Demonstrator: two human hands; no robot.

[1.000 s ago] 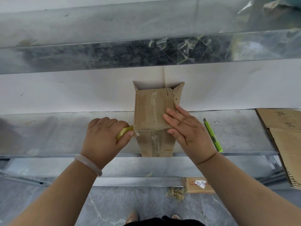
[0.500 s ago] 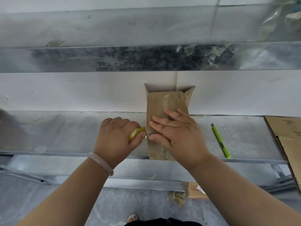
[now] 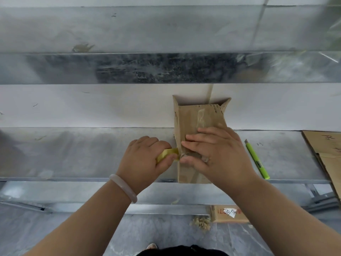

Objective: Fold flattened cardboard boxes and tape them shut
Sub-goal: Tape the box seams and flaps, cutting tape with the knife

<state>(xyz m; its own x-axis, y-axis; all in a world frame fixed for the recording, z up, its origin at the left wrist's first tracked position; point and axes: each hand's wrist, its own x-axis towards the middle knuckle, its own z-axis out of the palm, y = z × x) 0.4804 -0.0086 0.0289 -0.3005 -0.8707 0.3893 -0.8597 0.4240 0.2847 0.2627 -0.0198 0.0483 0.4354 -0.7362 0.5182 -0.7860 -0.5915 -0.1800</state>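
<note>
Fingers of the left grip point(image 3: 142, 159) stay curled round the yellow tape roll point(image 3: 167, 154), which is held at the left edge of the box point(image 3: 193, 117) as before, and a pale bangle point(image 3: 123, 187) sits on that wrist. The right grip point(image 3: 215, 156) lay on the box's right half a second ago; it now lies flat, fingers straight, across the clear tape strip, with its fingertips near the roll. The box sits at the front edge of the counter point(image 3: 83, 154), open end toward the wall, with a green pen point(image 3: 257, 159) just right of it and flat cardboard point(image 3: 328, 154) farther right.
</note>
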